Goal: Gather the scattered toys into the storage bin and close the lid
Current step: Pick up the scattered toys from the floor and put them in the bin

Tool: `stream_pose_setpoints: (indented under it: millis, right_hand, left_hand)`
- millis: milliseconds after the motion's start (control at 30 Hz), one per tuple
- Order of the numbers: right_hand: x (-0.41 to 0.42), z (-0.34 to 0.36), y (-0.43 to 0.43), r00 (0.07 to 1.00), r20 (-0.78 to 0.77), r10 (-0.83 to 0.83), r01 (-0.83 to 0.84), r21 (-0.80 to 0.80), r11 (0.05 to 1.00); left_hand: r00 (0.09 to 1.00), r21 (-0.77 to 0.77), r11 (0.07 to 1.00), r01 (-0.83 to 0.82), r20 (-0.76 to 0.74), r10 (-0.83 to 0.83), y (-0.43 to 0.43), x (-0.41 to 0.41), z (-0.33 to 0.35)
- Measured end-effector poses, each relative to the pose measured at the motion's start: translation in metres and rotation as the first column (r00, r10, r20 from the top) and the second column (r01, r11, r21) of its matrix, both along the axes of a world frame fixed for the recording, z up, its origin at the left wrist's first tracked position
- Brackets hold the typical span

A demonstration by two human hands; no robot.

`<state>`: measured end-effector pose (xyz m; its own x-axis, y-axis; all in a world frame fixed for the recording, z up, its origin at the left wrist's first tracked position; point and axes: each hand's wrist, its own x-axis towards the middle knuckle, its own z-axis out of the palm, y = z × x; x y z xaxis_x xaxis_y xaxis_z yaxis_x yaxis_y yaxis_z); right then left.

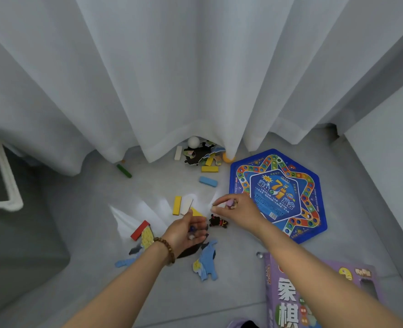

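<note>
Toys lie scattered on the grey floor below a white curtain. My left hand [188, 230], with a bead bracelet on its wrist, curls round a few small toy pieces, one of them blue. My right hand [235, 208] pinches a small pale purple block [230, 203] beside the blue hexagonal game board [311, 183]. Between the hands lies a small black figure [217, 221]. Yellow and white blocks [181, 205] sit just beyond my left hand. A red block [139, 230], a blue block [208, 181], a green block [124, 171] and flat blue animal cut-outs [207, 261] lie around.
A purple board game box [290, 299] lies at the lower right. More blocks, cut-outs, a white ball [193, 141] and an orange ball [228, 157] sit at the curtain hem. A dark bin with a white rim [8, 185] stands at the left. A wall runs along the right.
</note>
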<state>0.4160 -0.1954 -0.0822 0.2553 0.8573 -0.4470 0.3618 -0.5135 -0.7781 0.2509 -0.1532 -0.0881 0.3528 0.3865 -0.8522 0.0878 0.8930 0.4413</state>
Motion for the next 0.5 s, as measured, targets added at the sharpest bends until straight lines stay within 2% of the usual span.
stream_pose_setpoints:
  millis: [33, 100, 167, 300, 333, 433, 500]
  right_hand:
    - [-0.003, 0.011, -0.006, 0.991, -0.135, 0.007, -0.003, 0.034, 0.999]
    - [-0.002, 0.025, -0.022, 0.975, -0.202, 0.093, -0.087, 0.036, 0.996]
    - [0.014, 0.027, -0.042, 0.987, -0.079, 0.141, -0.143, -0.025, 0.989]
    - [0.050, 0.007, -0.089, 0.936, 0.237, 0.259, -0.160, -0.370, 0.915]
    - [0.051, 0.001, -0.099, 0.922, 0.284, 0.265, -0.140, -0.392, 0.909]
    - [0.044, -0.009, -0.115, 0.913, 0.362, 0.190, -0.070, -0.317, 0.946]
    - [0.038, -0.011, -0.113, 0.871, 0.440, 0.220, -0.084, -0.308, 0.948]
  left_hand:
    - [0.999, -0.015, 1.000, 0.007, 0.033, -0.006, -0.003, 0.002, 0.002]
    - [0.997, -0.021, 0.999, 0.026, 0.080, -0.024, -0.011, 0.006, 0.005]
    - [0.993, 0.030, 0.995, 0.100, 0.065, -0.102, -0.021, 0.008, 0.007]
    - [0.938, 0.176, 0.922, 0.345, -0.097, -0.332, -0.039, 0.003, 0.000]
    - [0.924, 0.189, 0.906, 0.379, -0.133, -0.359, -0.042, 0.002, -0.001]
    - [0.905, 0.213, 0.885, 0.414, -0.202, -0.374, -0.046, 0.003, -0.001]
    - [0.902, 0.229, 0.880, 0.417, -0.223, -0.370, -0.047, 0.004, -0.001]
